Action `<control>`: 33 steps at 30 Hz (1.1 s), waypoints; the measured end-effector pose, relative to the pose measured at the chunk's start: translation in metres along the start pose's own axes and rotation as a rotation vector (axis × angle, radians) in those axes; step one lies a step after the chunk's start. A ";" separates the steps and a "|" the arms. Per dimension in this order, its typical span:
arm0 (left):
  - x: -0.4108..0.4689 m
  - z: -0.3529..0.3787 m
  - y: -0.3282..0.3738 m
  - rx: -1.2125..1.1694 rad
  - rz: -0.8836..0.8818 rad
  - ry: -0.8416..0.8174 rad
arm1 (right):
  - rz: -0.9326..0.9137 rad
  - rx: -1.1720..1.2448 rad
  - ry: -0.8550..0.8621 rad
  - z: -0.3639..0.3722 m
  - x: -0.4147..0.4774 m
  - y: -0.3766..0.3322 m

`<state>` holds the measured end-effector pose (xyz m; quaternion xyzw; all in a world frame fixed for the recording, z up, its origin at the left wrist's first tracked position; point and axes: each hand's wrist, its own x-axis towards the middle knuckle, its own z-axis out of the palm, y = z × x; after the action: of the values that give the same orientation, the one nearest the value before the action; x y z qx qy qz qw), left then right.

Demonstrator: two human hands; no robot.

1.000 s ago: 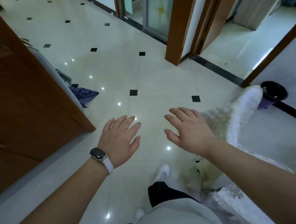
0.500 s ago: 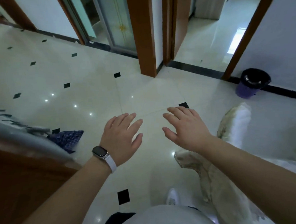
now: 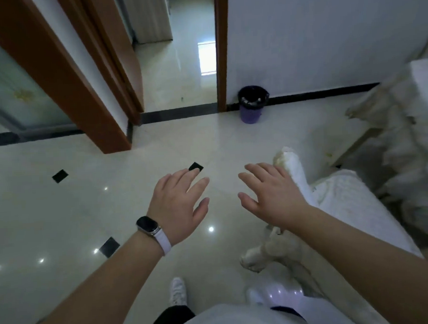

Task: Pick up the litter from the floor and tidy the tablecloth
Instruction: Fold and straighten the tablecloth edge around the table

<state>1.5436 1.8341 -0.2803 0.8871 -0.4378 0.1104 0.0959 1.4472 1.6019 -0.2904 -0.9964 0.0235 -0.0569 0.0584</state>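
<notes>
Both of my hands are held out in front of me over the pale tiled floor, palms down and empty. My left hand (image 3: 179, 204), with a watch on its wrist, has its fingers spread. My right hand (image 3: 271, 193) is spread too, just left of a white quilted cloth (image 3: 344, 204) that drapes over furniture on the right. A crumpled cream piece (image 3: 269, 251) lies on the floor under my right forearm. I cannot tell whether it is litter or part of the cloth.
A purple bin (image 3: 253, 105) with a black liner stands against the white wall beside an open doorway (image 3: 190, 64). A brown door frame (image 3: 88, 99) juts out at the left. More white fabric (image 3: 405, 137) is heaped at the far right. My white shoe (image 3: 177, 291) is below.
The view has swung to the right: the wooden cabinet and blue cloth at the left have left the frame, and the bin and white cloth have come closer to centre. My hands stay spread and empty.
</notes>
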 end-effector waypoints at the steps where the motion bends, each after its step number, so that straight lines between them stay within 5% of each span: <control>1: 0.008 0.003 -0.010 -0.021 0.043 -0.003 | 0.053 -0.016 -0.010 0.000 0.002 -0.003; 8: 0.067 0.017 -0.049 -0.212 0.336 0.043 | 0.460 -0.103 0.020 -0.014 -0.011 -0.040; 18: 0.117 0.043 0.018 -0.341 0.808 -0.032 | 0.986 -0.161 0.090 -0.025 -0.098 -0.067; 25: 0.150 0.068 0.077 -0.394 0.933 -0.174 | 1.191 -0.109 0.187 0.002 -0.138 -0.060; 33: 0.176 0.100 0.099 -0.359 1.013 -0.332 | 1.207 -0.100 0.241 0.025 -0.148 -0.031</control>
<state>1.5797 1.6150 -0.3195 0.5412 -0.8304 -0.0746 0.1099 1.3043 1.6436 -0.3279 -0.7955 0.5921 -0.1249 0.0306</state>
